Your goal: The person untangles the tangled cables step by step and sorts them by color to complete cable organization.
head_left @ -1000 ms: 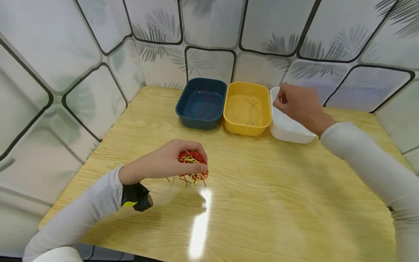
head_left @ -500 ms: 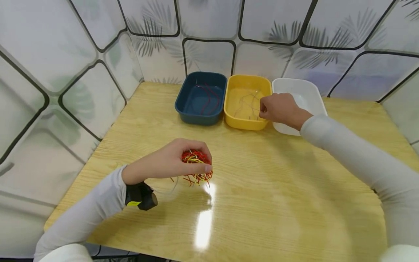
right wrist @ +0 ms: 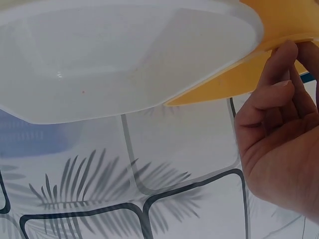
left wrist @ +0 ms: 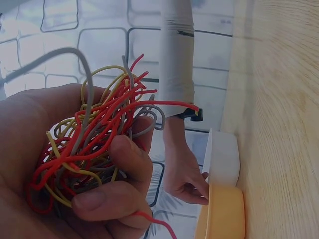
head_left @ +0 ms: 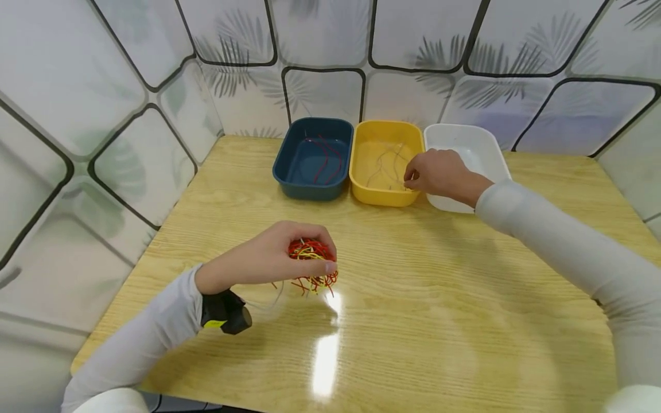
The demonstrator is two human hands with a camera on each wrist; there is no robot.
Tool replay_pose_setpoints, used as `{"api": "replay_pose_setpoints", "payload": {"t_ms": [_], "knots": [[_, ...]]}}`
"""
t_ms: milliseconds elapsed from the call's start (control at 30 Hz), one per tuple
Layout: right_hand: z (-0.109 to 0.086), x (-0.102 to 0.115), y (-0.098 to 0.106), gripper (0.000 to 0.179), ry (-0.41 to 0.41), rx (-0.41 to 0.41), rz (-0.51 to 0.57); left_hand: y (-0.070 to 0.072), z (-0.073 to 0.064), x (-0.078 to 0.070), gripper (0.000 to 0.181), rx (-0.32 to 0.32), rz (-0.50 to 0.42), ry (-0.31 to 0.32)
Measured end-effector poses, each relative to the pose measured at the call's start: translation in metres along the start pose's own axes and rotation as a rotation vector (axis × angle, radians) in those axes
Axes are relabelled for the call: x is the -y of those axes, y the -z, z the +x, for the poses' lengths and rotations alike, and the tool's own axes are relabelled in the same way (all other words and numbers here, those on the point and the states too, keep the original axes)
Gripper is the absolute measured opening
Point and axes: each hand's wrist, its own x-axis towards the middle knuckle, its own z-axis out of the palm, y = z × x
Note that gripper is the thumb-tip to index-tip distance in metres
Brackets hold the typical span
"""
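Observation:
My left hand [head_left: 273,252] grips a tangled bundle of wires [head_left: 312,258], red, yellow and grey. In the left wrist view, fingers and thumb curl round the bundle [left wrist: 94,144], and loose ends stick out. My right hand [head_left: 439,175] is at the right front side of the yellow bin [head_left: 384,198], its fingers bent at the rim. Whether a thin wire is between its fingertips cannot be made out, also in the right wrist view, where the hand [right wrist: 279,129] touches or nearly touches the yellow rim. A few thin wires [head_left: 379,163] lie inside the yellow bin.
Left of the yellow bin stands a dark blue bin [head_left: 312,192] with thin red wires [head_left: 325,160] inside. A white bin [head_left: 477,143] stands at its right, partly behind the right hand. All are on a wooden table [head_left: 413,321] against the patterned wall [head_left: 325,94].
My right hand has moved left and slightly down from above the white bin to the yellow bin. The wires in the yellow bin look differently arranged. My left hand keeps holding the wire bundle.

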Motion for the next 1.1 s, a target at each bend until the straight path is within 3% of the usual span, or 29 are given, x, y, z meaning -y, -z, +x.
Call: {"api": "replay_pose_setpoints", "payload": {"t_ms": [300,567,667,867,1000,1100], "knots": [[-0.020,0.009,0.013,0.025,0.007,-0.019,0.051,-0.005,0.003,-0.005,0.008,-0.003,-0.004,-0.025],[-0.064,0.042,0.029,0.018,0.084,-0.215,0.068,-0.006,0.013,-0.006,0.010,-0.014,0.012,-0.062],[-0.087,0.060,0.034,0.014,0.173,-0.310,0.052,-0.007,0.020,-0.011,0.013,-0.029,0.048,-0.072],[-0.128,0.092,0.035,0.013,0.439,-0.517,0.023,-0.010,0.031,-0.021,0.023,-0.030,0.076,-0.067],[-0.146,0.108,0.034,0.021,0.569,-0.597,0.033,-0.013,0.036,-0.028,0.033,-0.016,0.069,-0.061],[-0.155,0.116,0.033,0.022,0.603,-0.620,0.041,-0.016,0.040,-0.032,0.038,-0.011,0.068,-0.058]]}}
